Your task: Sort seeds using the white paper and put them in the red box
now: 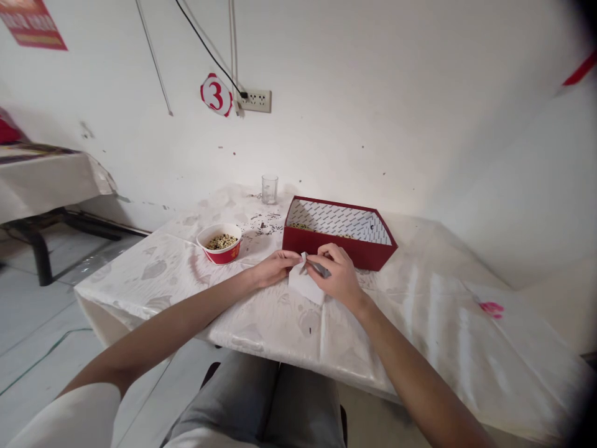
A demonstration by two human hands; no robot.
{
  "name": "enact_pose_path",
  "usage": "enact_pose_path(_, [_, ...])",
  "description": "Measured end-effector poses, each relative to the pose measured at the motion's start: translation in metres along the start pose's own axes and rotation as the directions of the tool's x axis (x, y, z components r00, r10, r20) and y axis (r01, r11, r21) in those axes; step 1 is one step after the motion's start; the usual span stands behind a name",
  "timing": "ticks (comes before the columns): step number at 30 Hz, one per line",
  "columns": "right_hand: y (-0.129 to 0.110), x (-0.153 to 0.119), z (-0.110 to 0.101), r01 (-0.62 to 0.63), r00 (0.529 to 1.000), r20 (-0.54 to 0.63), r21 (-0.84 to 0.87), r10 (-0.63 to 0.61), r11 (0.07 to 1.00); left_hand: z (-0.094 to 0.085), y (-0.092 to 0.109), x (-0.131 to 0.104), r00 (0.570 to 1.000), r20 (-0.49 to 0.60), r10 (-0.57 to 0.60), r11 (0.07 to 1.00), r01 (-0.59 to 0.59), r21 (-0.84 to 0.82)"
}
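Note:
My left hand (pixel 275 269) pinches the upper left edge of a small piece of white paper (pixel 305 290). At the paper's top, the fingertips of my right hand (pixel 344 274) are closed on a raised, folded-looking bit of it. The paper's lower part hangs down or lies over the tablecloth; I cannot tell which. Directly behind both hands stands a dark red open box (pixel 321 241) with a printed white lining. Some small greenish grains show inside it. To the left of my left hand is a red and white paper bowl (pixel 227 256) holding pale and dark grains or beans.
A clear drinking glass (pixel 269 190) stands at the table's back by the wall. Dark little seeds lie scattered between bowl and box. A shiny patterned plastic cloth (pixel 261 323) covers the table. Above, a black cable runs into a wall socket (pixel 259 101). Another table (pixel 46 180) is at the left.

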State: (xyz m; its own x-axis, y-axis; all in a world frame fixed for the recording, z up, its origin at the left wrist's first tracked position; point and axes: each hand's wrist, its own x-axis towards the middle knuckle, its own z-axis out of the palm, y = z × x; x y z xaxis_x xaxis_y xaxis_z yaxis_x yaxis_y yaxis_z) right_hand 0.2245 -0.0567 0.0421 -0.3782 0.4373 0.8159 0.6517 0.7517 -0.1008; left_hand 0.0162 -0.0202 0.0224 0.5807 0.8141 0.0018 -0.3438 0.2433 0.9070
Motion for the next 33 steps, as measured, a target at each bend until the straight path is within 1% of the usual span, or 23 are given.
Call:
enact_pose_path(11, [-0.0018, -0.0008, 0.0009, -0.083, 0.996, -0.034, 0.041, 0.084, 0.996, 0.0015, -0.0062, 0.0003, 0.992, 0.011, 0.123, 0.980, -0.123, 0.158])
enact_pose_path(15, [-0.0032, -0.0006, 0.0016, -0.120, 0.991, -0.042, 0.076, 0.123, 0.990, 0.0037, -0.0046, -0.0006, 0.992, 0.032, 0.126, 0.977, -0.129, 0.171])
enact_pose_path(18, [-0.0034, -0.0007, 0.0022, -0.132, 0.989, -0.050, 0.084, 0.137, 0.988, 0.0059, -0.0029, -0.0019, 0.994, 0.013, 0.112, 0.985, -0.113, 0.134])
enact_pose_path(21, [-0.0018, -0.0013, 0.0023, -0.109, 0.992, -0.058, 0.054, 0.112, 0.993, 0.0067, -0.0013, -0.0026, 0.996, -0.004, 0.090, 0.992, -0.089, 0.092])
enact_pose_path(25, [0.0017, -0.0024, 0.0010, -0.053, 0.998, -0.043, 0.000, 0.053, 0.999, 0.0056, 0.0004, -0.0031, 0.996, -0.025, 0.082, 0.993, -0.080, 0.083])
enact_pose_path(29, [0.0035, -0.0024, -0.0003, -0.015, 0.999, -0.039, -0.017, 0.015, 1.000, 0.0039, 0.0013, -0.0039, 0.997, -0.003, 0.080, 0.994, -0.079, 0.070])
enact_pose_path(31, [0.0033, -0.0021, -0.0001, -0.007, 1.000, -0.030, -0.027, 0.006, 1.000, 0.0033, 0.0015, -0.0042, 0.994, -0.002, 0.111, 0.987, -0.110, 0.120])
enact_pose_path(33, [0.0025, -0.0019, 0.0004, -0.016, 0.999, -0.029, -0.020, 0.016, 1.000, 0.0031, 0.0019, -0.0044, 0.986, 0.000, 0.165, 0.963, -0.161, 0.214])
